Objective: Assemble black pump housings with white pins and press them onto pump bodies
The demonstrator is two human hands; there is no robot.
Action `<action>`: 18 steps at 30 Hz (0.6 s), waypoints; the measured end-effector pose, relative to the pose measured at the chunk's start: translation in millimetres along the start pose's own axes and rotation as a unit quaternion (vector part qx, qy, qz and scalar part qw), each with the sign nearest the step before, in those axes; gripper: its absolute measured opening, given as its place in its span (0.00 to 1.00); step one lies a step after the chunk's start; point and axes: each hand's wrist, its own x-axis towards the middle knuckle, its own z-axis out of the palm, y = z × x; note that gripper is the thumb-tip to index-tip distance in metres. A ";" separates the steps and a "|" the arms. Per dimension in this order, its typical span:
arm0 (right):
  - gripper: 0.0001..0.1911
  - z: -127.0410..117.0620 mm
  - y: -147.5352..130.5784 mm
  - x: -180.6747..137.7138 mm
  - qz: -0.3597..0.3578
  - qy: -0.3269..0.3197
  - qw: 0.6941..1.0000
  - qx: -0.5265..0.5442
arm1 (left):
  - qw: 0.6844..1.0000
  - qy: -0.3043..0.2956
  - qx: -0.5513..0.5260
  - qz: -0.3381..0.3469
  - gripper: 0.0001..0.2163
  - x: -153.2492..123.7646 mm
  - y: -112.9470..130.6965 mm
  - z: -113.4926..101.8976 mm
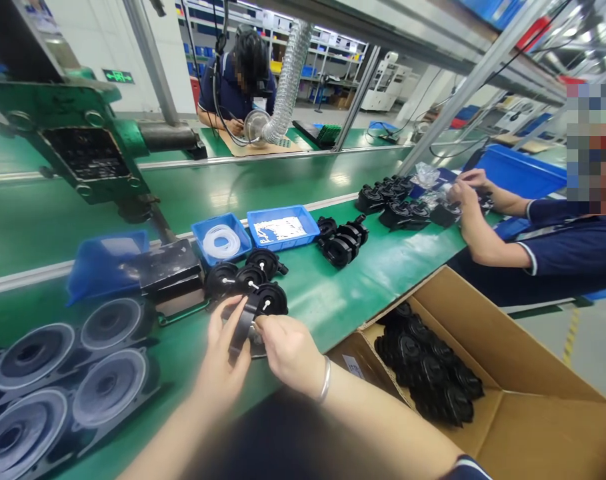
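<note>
My left hand (221, 357) is closed around a black round plastic housing (243, 328), tilted on its edge just above the green bench. At the open side of that housing, my right hand (293, 352) has its fingers pinched together; whatever is between them is hidden. Right behind lies another black housing (277, 298) with a small white piece in it. Several similar ones, among them a black housing (263, 264) with its own white piece, are grouped farther back.
A blue tray (199, 235) contains coiled white tubing; a second blue tray (310, 230) has small white parts. To the left are a green press (90, 140) and large grey-rimmed round parts (110, 387). An open carton (547, 427) holds black housings. A co-worker's hands (465, 190) work at right.
</note>
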 end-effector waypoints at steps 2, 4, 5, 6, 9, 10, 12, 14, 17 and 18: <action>0.13 -4.5 -0.9 3.0 -0.011 -0.010 1.000 -0.002 | 1.000 0.009 -0.007 -0.013 0.25 -0.2 1.1 1.2; 0.13 -14.6 2.0 6.0 -0.025 -0.021 0.999 0.003 | 0.998 0.011 -0.044 -0.038 0.25 -0.9 4.3 3.3; 0.13 -21.5 6.4 7.3 -0.023 -0.018 1.000 0.010 | 0.995 0.010 -0.078 -0.055 0.26 -1.2 6.3 4.5; 0.12 -28.9 13.6 8.5 -0.007 -0.006 1.000 0.021 | 0.990 0.007 -0.122 -0.073 0.28 -1.4 8.3 5.6; 0.10 -48.7 52.6 12.1 0.123 0.068 0.989 0.046 | 0.966 -0.003 -0.237 -0.104 0.30 -0.8 11.4 8.2; 0.10 -52.3 69.8 13.7 0.172 0.090 0.980 0.044 | 0.962 -0.004 -0.252 -0.107 0.30 -0.4 11.2 8.8; 0.12 -53.2 104.3 17.5 0.224 0.106 0.969 0.024 | 0.965 0.000 -0.243 -0.103 0.27 -0.3 9.4 9.6; 0.13 -47.5 130.1 22.1 0.233 0.094 0.968 0.000 | 0.973 0.002 -0.212 -0.095 0.25 -1.9 6.8 9.5; 0.13 -38.1 142.5 30.5 0.197 0.053 0.978 -0.044 | 0.983 -0.003 -0.167 -0.077 0.23 -4.4 3.3 7.7; 0.11 -37.1 141.1 34.3 0.170 0.036 0.982 -0.069 | 0.985 -0.006 -0.162 -0.065 0.24 -3.6 2.8 7.9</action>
